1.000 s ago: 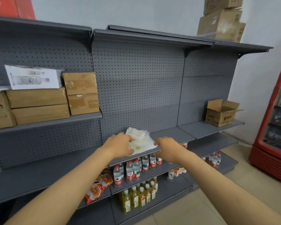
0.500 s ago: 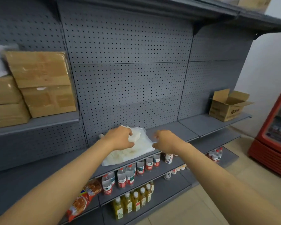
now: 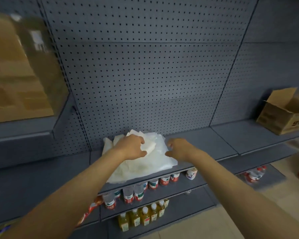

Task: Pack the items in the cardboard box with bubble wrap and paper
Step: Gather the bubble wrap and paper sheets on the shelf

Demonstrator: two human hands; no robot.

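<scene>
A pile of clear bubble wrap [image 3: 150,166] with white paper [image 3: 149,147] on top lies on a grey shelf [image 3: 205,144] in front of me. My left hand [image 3: 132,147] rests on the pile and holds a folded piece of the white paper between thumb and fingers. My right hand [image 3: 178,149] sits just to the right of it, its fingers and thumb curled onto the bubble wrap. An open cardboard box [image 3: 283,116] stands on the same shelf level at the far right, well away from both hands.
Closed cardboard boxes [image 3: 16,75], blurred, are stacked on a higher shelf at the left. Water bottles [image 3: 133,194] and yellow drink bottles [image 3: 143,216] fill the lower shelves. A perforated grey back panel [image 3: 145,75] rises behind the pile. Beige floor [image 3: 274,213] lies at the lower right.
The view has moved closer and tilted down toward the shelf. Both hands stay on the pile, the left now holding the paper piece on top.
</scene>
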